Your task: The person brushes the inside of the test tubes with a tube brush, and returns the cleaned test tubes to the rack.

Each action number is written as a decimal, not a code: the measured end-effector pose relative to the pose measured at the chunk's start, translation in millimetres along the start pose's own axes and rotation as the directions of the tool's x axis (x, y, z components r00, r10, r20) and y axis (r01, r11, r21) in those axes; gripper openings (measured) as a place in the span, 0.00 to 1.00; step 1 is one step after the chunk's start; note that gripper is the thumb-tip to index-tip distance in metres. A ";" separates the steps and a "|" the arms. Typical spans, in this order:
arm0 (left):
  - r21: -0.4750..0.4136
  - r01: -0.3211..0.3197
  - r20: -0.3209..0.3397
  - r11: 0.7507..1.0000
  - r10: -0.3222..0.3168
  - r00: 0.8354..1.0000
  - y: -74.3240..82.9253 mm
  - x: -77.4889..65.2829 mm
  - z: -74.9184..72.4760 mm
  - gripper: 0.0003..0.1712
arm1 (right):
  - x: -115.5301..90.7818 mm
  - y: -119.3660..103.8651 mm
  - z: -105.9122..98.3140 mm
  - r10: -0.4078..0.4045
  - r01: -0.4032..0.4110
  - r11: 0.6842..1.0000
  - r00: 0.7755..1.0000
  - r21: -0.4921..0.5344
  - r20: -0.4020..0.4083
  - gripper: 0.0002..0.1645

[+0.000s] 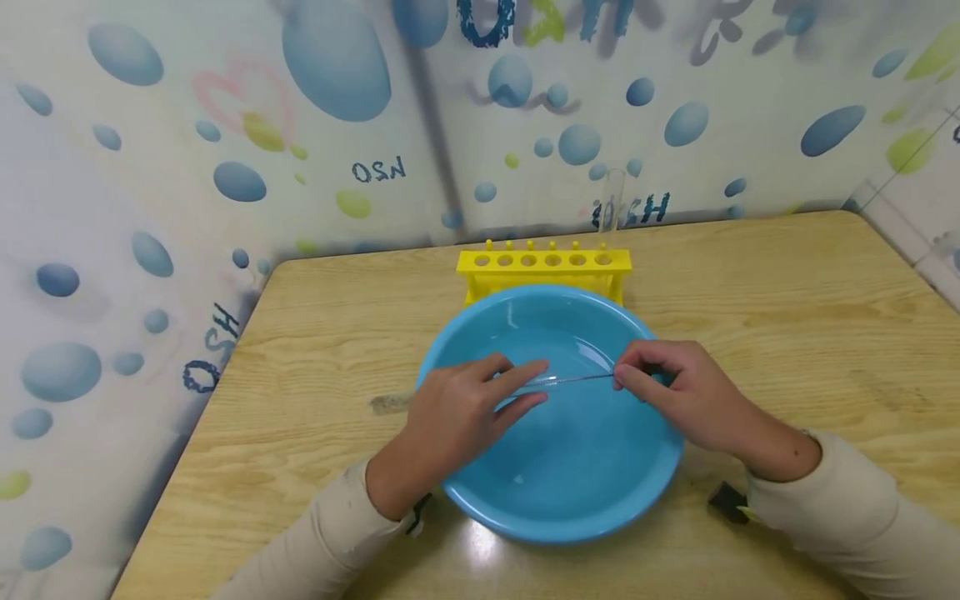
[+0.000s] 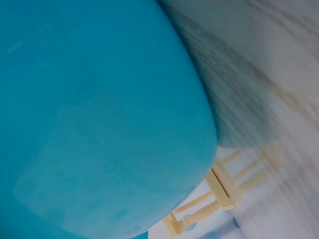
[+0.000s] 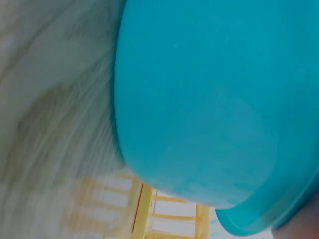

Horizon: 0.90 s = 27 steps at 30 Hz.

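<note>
Over the blue basin point(image 1: 558, 475), both hands work on a thin brush with a twisted wire stem point(image 1: 581, 380). The right hand point(image 1: 690, 396) pinches the stem's end between thumb and fingertips, above the basin's right side. The left hand point(image 1: 453, 412) holds a test tube point(image 1: 390, 404) level above the left rim, its thumb and index finger reaching toward the wire. A greyish end of the tube shows past the hand; its middle is hidden under the palm. In the left wrist view the basin's outer wall point(image 2: 114, 99) fills much of the picture, as does the basin wall point(image 3: 209, 99) in the right wrist view.
A yellow test tube rack point(image 1: 543, 262) stands right behind the basin, with another clear test tube point(image 1: 612, 200) upright in its rightmost hole. All of it is on a wood-grain table point(image 1: 337, 317) set against a patterned wall point(image 1: 225, 125).
</note>
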<state>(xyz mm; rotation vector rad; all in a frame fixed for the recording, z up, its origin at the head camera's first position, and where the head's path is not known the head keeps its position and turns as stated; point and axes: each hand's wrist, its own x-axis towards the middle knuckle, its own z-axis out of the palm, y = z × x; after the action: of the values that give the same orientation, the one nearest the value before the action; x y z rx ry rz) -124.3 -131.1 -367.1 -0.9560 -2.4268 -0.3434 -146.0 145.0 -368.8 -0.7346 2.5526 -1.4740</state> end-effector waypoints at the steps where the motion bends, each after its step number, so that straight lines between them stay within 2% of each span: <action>1: -0.002 0.007 0.001 1.000 -0.007 1.000 -0.1 0.1 0.2 0.23 | 0.2 0.0 0.0 -0.011 0.011 1.000 1.000 -0.014 -0.003 0.06; 6: 0.007 0.007 -0.003 1.000 -0.007 1.000 -0.5 -0.4 1.4 0.23 | 0.7 -0.3 0.0 -0.033 0.032 0.998 0.999 -0.061 -0.015 0.04; 18: 0.030 -0.044 -0.051 0.999 0.046 0.998 -1.8 0.0 -0.5 0.24 | 2.2 -2.3 -4.0 0.014 -0.016 1.000 0.999 0.022 0.051 0.11; 21: 0.023 -0.037 -0.048 0.999 0.038 0.998 -1.9 -0.3 -0.8 0.24 | 2.9 -1.9 -4.4 0.013 -0.015 1.000 0.998 0.028 0.065 0.10; 23: 0.009 -0.019 -0.038 1.000 0.019 0.999 -2.2 -0.8 -0.5 0.24 | 3.8 0.0 -4.7 -0.033 0.033 0.999 0.997 -0.012 0.066 0.08; 25: -0.003 0.001 -0.027 1.000 -0.001 1.000 -2.7 -1.3 -0.2 0.23 | 4.9 4.1 -5.6 -0.162 0.168 0.980 0.985 -0.103 0.065 0.06; 26: -0.010 0.009 -0.023 1.000 -0.009 1.000 -2.9 -1.4 -0.1 0.23 | 5.7 5.8 -6.2 -0.253 0.260 0.951 0.966 -0.168 0.063 0.08; 27: -0.015 0.015 -0.019 1.000 -0.015 1.000 -3.1 -1.5 -0.1 0.23 | 6.4 7.4 -7.1 -0.352 0.356 0.904 0.934 -0.238 0.060 0.11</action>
<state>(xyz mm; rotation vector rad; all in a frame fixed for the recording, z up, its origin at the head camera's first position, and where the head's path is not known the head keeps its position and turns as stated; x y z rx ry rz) -125.5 -134.2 -368.0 -0.9367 -2.4183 -0.3753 -156.5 150.7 -370.4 -1.3012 2.7273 -1.2308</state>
